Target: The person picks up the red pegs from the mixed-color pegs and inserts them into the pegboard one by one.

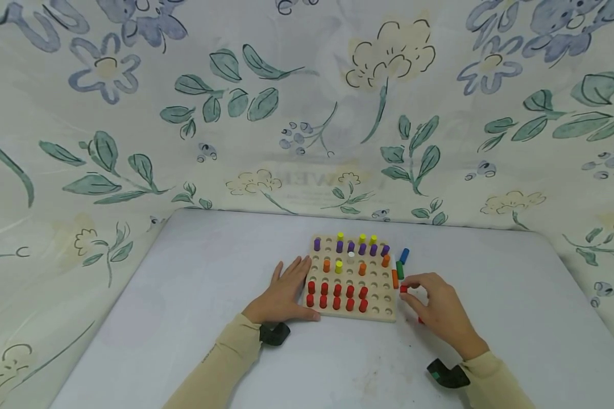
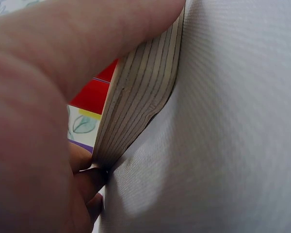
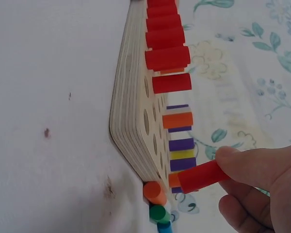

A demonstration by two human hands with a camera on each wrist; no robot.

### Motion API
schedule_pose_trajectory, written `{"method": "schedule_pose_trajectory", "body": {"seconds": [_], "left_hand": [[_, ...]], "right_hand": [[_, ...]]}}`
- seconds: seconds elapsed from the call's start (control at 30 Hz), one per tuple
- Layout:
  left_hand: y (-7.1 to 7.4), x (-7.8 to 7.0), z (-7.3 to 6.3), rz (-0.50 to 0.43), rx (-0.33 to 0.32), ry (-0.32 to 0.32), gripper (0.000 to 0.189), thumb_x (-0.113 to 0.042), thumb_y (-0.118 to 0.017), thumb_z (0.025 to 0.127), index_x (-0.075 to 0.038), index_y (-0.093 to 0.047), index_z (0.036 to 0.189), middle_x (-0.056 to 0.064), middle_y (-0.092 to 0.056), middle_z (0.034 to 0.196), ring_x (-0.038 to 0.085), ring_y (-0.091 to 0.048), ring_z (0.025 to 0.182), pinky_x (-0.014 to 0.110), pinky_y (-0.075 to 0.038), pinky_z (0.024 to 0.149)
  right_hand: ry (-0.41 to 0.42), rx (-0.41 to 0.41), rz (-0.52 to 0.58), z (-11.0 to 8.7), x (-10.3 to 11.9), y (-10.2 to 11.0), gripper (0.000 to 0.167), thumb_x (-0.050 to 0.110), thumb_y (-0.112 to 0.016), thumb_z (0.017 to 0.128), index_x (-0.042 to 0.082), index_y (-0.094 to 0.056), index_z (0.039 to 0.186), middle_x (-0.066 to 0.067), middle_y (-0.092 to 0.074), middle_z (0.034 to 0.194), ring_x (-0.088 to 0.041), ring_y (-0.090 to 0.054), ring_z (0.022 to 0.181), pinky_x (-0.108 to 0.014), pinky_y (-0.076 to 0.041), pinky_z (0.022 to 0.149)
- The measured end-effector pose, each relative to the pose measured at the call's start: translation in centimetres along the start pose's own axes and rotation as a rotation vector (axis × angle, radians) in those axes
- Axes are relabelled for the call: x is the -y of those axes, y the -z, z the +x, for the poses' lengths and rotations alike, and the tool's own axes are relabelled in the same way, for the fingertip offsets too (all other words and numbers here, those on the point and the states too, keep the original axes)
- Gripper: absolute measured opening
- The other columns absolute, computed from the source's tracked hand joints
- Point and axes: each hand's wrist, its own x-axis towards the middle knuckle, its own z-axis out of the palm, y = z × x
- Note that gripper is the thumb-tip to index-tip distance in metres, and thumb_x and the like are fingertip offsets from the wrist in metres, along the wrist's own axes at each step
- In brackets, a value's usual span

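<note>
A wooden pegboard point(image 1: 353, 316) lies on the table with rows of round holes. Two rows of red pegs point(image 1: 337, 290) stand in its front left part. Along the left edge and front corner of the board rests my left hand point(image 1: 280, 296), its fingers spread and fairly straight, the thumb by the front edge. Just off the right side, my right hand point(image 1: 442, 309) pinches a red peg point(image 3: 202, 176) between thumb and fingertips. In the right wrist view this peg is tilted, and its far end overlaps an orange peg on the board.
Purple pegs point(image 1: 362, 249), yellow pegs point(image 1: 362, 237) and a few orange ones fill holes farther back. Beside the board's right edge lie an orange peg point(image 1: 395, 279), a green peg point(image 1: 400, 270) and a blue peg point(image 1: 405, 255). Another red peg point(image 1: 420, 320) shows partly under my right hand.
</note>
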Motion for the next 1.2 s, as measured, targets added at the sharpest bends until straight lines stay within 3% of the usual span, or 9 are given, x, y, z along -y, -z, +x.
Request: {"method": "schedule_pose_trajectory", "body": {"seconds": [0.7,1.2], "left_hand": [[-0.1,0.1,0.0,-0.022,-0.01,-0.019,0.122,-0.054,-0.082,0.075,-0.003,-0.012,0.161,0.011,-0.012,0.168,0.027,-0.001,0.155,0.056,0.012,0.119],[0.1,0.0,0.0,-0.016,-0.012,-0.027,0.122,-0.055,-0.082,0.075,-0.002,-0.013,0.16,0.012,-0.013,0.168,0.028,-0.002,0.155,0.056,0.012,0.119]], "right_hand": [[0.076,-0.036,0.042,0.2,1.0,-1.9,0.024,0.009,-0.083,0.082,0.008,-0.07,0.103,-0.004,-0.067,0.098,-0.021,-0.063,0.093,-0.042,-0.055,0.075],[0.082,-0.024,0.064,0.5,1.4,-2.6,0.023,0.009,-0.083,0.083,0.008,-0.071,0.103,-0.002,-0.067,0.098,-0.018,-0.062,0.092,-0.039,-0.055,0.074]]}}
